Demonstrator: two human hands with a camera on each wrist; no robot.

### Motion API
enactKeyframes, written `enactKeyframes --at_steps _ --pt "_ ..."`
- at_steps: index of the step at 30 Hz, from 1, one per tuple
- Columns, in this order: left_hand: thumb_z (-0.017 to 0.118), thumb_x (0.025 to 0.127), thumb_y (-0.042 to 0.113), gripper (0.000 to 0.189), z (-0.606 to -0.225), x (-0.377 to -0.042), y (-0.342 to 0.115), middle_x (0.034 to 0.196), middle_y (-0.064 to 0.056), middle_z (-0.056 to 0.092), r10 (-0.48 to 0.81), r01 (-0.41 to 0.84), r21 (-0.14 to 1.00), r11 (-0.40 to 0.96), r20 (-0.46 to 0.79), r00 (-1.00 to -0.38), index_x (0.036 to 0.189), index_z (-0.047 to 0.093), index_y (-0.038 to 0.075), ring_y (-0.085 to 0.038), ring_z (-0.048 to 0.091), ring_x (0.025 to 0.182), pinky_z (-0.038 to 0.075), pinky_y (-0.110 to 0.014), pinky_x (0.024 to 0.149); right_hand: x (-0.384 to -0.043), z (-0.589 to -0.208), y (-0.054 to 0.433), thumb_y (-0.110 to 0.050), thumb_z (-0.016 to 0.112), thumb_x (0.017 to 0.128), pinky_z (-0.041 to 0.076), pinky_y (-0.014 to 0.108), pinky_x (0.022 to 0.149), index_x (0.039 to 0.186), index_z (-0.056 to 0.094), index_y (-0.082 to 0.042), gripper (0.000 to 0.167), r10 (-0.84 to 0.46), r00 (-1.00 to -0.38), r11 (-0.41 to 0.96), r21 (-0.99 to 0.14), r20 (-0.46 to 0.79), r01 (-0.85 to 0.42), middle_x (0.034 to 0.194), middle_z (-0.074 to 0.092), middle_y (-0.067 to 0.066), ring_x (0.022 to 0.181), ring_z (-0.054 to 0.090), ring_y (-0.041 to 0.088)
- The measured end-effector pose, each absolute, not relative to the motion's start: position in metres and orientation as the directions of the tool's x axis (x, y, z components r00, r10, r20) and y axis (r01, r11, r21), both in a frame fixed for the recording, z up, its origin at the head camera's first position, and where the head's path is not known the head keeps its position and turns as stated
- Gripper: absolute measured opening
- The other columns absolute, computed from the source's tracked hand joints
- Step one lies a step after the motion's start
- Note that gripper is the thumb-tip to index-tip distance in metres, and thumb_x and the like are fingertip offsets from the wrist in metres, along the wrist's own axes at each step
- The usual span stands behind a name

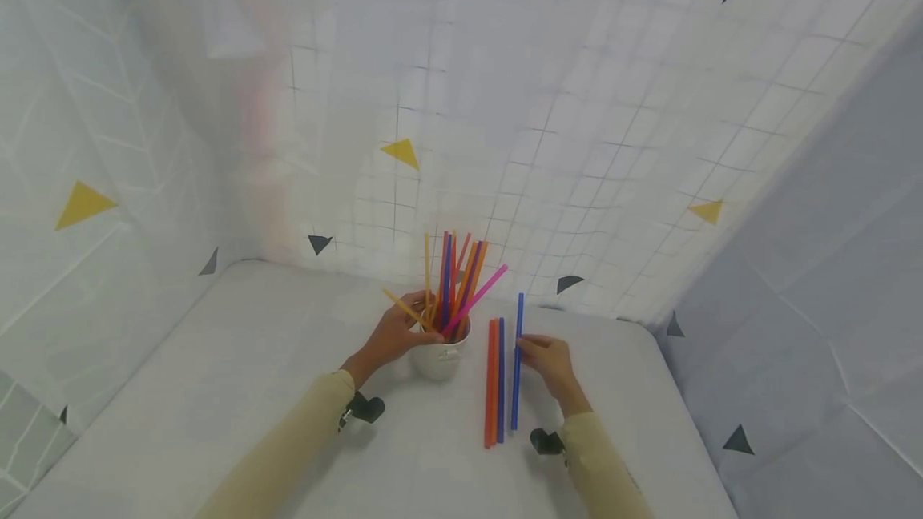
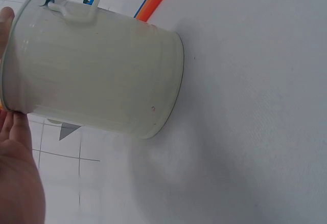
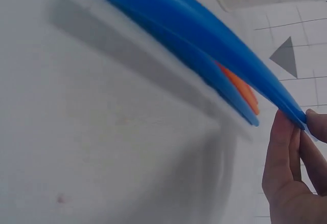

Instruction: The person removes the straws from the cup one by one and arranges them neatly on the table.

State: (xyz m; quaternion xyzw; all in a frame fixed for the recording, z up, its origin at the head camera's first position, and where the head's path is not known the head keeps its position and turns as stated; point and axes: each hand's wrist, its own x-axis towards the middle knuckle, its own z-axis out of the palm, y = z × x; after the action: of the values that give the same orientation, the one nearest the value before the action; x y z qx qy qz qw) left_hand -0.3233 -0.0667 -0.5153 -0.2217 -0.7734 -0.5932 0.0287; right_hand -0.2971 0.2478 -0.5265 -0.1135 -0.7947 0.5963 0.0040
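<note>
A small white bucket [image 1: 435,363] stands on the table, holding several straws in orange, red, yellow, blue and purple. One pink straw [image 1: 485,294] leans out to the right and a yellow straw [image 1: 402,305] leans left. My left hand [image 1: 392,335] grips the bucket's rim from the left, thumb in front and fingers around the far side. With thumb and fingertips, my right hand [image 1: 551,360] pinches a blue straw [image 1: 515,391], which is raised off the table in the right wrist view. Just left of it lie another blue straw [image 1: 501,403] and orange-red straws [image 1: 489,399], side by side.
The white-covered table [image 1: 216,391] ends at a pale sheet wall [image 1: 620,183] printed with grid lines and triangles. Further sheets hang on the left and right. A dark wrist device [image 1: 366,408] sits below the left hand, another [image 1: 546,442] below the right.
</note>
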Motion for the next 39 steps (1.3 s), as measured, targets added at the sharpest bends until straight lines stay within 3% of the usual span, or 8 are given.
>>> enactKeyframes --at_steps 5,9,18,32,39 --pt "0.083 0.077 0.008 0.076 -0.496 -0.309 -0.067 0.14 -0.019 0.049 0.32 0.394 0.894 0.212 0.318 -0.892 0.142 0.043 -0.001 -0.034 0.048 0.13 0.041 -0.048 0.103 -0.295 -0.536 0.245 -0.015 0.072 0.088 0.058 0.038 0.082 0.117 0.064 0.008 0.038 0.197 -0.971 0.27 -0.945 -0.136 0.187 0.111 0.066 0.026 0.094 0.069 0.031" --pt "0.082 0.079 0.009 0.075 -0.489 -0.303 -0.068 0.139 -0.019 0.049 0.336 0.409 0.887 0.215 0.326 -0.884 0.142 0.043 -0.002 -0.035 0.049 0.129 0.042 -0.047 0.103 -0.296 -0.543 0.242 -0.015 0.073 0.086 0.058 0.039 0.082 0.113 0.066 0.008 0.035 0.223 -0.968 0.316 -0.93 -0.118 0.186 0.106 0.068 0.025 0.092 0.07 0.03" --pt "0.086 0.075 0.024 0.08 -0.52 -0.327 -0.07 0.138 -0.002 0.051 0.326 0.382 0.899 0.214 0.303 -0.895 0.143 0.046 0.012 -0.022 0.05 0.13 0.043 -0.042 0.103 -0.295 -0.549 0.238 -0.022 0.074 0.086 0.058 0.039 0.081 0.11 0.069 0.001 0.033 0.257 -0.956 0.442 -0.863 -0.139 0.245 0.101 0.071 0.016 0.089 0.07 0.025" --pt "0.086 0.074 0.023 0.081 -0.523 -0.327 -0.07 0.138 -0.002 0.052 0.324 0.403 0.892 0.205 0.327 -0.888 0.143 0.045 0.009 -0.023 0.05 0.13 0.043 -0.041 0.103 -0.294 -0.551 0.227 -0.019 0.072 0.087 0.059 0.037 0.074 0.109 0.069 0.003 0.031 0.248 -0.965 0.56 -0.8 -0.084 0.214 0.096 0.071 0.015 0.081 0.069 0.022" --pt "0.086 0.075 0.025 0.078 -0.523 -0.327 -0.07 0.137 -0.001 0.052 0.32 0.405 0.891 0.204 0.331 -0.888 0.142 0.047 0.014 -0.021 0.05 0.129 0.044 -0.039 0.102 -0.296 -0.552 0.225 -0.018 0.072 0.088 0.059 0.036 0.071 0.106 0.07 0.004 0.029 0.232 -0.972 0.614 -0.769 -0.042 0.18 0.093 0.071 0.015 0.078 0.069 0.022"
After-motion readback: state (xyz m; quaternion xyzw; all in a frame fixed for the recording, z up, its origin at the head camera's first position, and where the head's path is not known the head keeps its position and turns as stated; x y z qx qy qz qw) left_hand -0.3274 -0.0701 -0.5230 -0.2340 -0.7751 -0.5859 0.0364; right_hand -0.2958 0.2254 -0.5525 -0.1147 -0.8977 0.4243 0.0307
